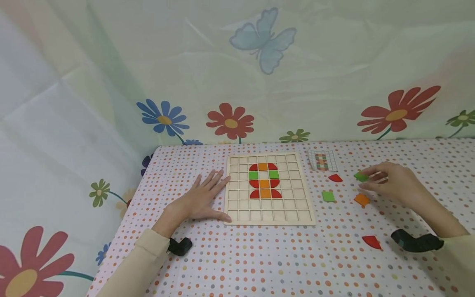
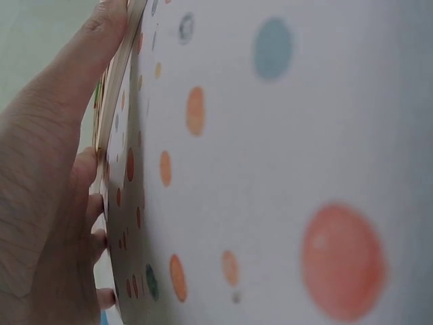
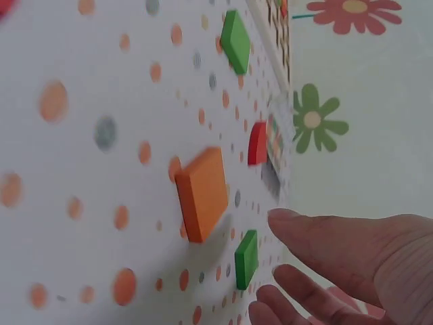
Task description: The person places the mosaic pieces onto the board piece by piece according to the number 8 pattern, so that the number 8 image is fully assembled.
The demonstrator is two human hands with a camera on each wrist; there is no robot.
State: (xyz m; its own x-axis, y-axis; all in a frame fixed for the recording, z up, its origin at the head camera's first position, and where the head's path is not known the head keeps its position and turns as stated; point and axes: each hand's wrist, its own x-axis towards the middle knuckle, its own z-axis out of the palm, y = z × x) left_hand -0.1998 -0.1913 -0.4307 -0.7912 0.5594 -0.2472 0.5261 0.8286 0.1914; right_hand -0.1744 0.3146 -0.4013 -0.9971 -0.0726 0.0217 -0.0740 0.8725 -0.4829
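My left hand (image 1: 202, 200) lies spread at the left edge of a wooden grid board (image 1: 295, 212), its thumb and fingertips touching the frame. In the left wrist view the thumb (image 2: 91, 44) rests along the board's edge. Red, orange and green pieces sit in the board's upper middle cells. Over to the right, my right hand (image 1: 395, 181) hovers with fingertips right at a green square tile (image 1: 360, 177). The right wrist view has that green tile (image 3: 247, 261) flat on the cloth, just beyond the parted thumb and fingers. An orange square tile (image 1: 361, 200) lies nearer me.
Another green tile (image 1: 328, 196) and a red quarter-round piece (image 1: 335, 177) lie right of the board. A second red piece (image 1: 372, 242) is nearer the front. A printed pattern card (image 1: 332, 159) lies behind them. Dotted cloth (image 1: 259, 264) covers the table, and a flowered curtain (image 1: 326, 62) hangs behind.
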